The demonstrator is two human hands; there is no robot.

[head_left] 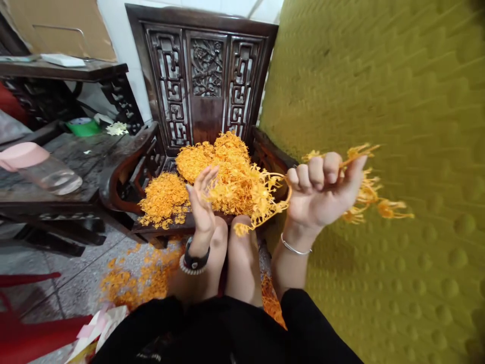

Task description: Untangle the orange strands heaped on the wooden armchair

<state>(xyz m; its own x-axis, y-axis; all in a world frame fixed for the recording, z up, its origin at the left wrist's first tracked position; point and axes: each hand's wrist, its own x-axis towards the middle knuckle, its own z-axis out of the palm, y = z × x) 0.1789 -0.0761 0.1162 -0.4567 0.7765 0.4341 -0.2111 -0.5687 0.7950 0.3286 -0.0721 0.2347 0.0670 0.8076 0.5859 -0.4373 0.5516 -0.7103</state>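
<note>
A heap of orange tassel-like strands (pixel 223 172) lies on the seat of a dark carved wooden chair (pixel 204 76) in front of my knees. My right hand (pixel 322 194) is closed in a fist on a string of orange tassels (pixel 364 202), raised to the right; the string runs from the fist back to the heap. My left hand (pixel 202 202) is held upright with fingers spread and open, its fingertips touching strands at the edge of the heap. A watch and bead bracelet are on my left wrist, a thin bangle on my right.
A yellow-green padded surface (pixel 397 151) fills the right side, close to my right hand. Loose orange pieces (pixel 140 278) lie on the tiled floor. A dark low table (pixel 49 167) with a glass jar and green tape roll stands left. Red plastic sits at bottom left.
</note>
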